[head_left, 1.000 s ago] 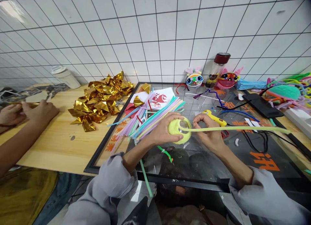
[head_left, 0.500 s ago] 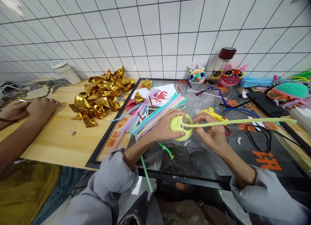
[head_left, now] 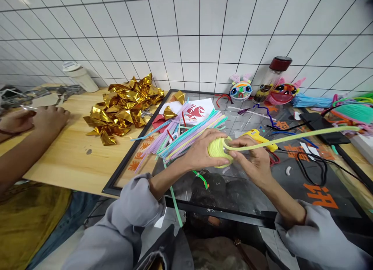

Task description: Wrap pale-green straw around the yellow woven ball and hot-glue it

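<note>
The left hand [head_left: 201,148] clasps a round, ridged yellow ball [head_left: 217,148] above a glossy dark tabletop [head_left: 247,196]; the right hand [head_left: 258,159] meets its rim by a fuzzy strip [head_left: 303,135], grip unclear. Some open surface lies before the black frame [head_left: 227,215].

The ball [head_left: 216,148] sits in the left hand [head_left: 200,148], pipe cleaners [head_left: 186,136] to its left, glue gun [head_left: 257,135] right.

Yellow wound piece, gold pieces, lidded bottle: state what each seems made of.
Yellow wound piece: probably fuzzy pipe cleaner, matte, lying in soft ridges.
Gold pieces: likely foil or metallic paper, mirror-shiny, sharply creased.
Lidded bottle: clear glass or plastic, I can't tell which; its upper body is see-through.
</note>
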A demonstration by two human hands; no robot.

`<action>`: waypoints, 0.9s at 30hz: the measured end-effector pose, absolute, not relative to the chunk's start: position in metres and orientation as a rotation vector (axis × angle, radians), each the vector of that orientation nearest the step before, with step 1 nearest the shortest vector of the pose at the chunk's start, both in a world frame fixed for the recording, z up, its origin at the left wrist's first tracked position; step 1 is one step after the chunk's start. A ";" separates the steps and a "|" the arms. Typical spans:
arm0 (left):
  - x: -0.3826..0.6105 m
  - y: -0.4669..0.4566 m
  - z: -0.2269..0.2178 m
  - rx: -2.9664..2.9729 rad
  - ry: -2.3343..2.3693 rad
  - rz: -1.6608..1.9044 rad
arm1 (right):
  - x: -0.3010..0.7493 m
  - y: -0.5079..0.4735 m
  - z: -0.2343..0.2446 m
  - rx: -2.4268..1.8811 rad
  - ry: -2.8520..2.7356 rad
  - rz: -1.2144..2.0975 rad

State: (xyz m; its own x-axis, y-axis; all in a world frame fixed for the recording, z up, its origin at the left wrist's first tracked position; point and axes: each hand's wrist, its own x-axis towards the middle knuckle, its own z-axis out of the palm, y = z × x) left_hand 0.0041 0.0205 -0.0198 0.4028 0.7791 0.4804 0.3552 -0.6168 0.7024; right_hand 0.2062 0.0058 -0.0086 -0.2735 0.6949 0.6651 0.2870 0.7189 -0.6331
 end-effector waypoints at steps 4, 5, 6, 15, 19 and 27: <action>0.006 0.018 -0.019 2.189 0.934 1.121 | 0.206 0.007 -0.008 -0.794 -1.773 0.615; 0.006 0.017 -0.019 2.184 0.937 1.123 | 0.206 0.007 -0.009 -0.789 -1.754 0.651; 0.006 0.016 -0.019 2.177 0.944 1.125 | 0.206 0.006 -0.009 -0.776 -1.740 0.681; 0.006 0.014 -0.013 2.127 1.050 1.118 | 0.213 0.005 -0.005 -0.741 -1.826 0.715; 0.001 0.016 -0.012 2.019 1.107 1.103 | 0.226 0.020 -0.005 -0.913 -1.659 0.642; 0.000 0.018 -0.016 1.891 1.187 1.115 | 0.273 0.064 -0.016 -1.440 -1.416 0.161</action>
State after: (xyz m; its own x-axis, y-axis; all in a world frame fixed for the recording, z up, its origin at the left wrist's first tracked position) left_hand -0.0002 0.0181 -0.0156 0.2340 0.9172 0.3226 0.3792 -0.3916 0.8384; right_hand 0.2732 0.0642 -0.0157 0.2877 0.7863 0.5468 0.6438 0.2639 -0.7182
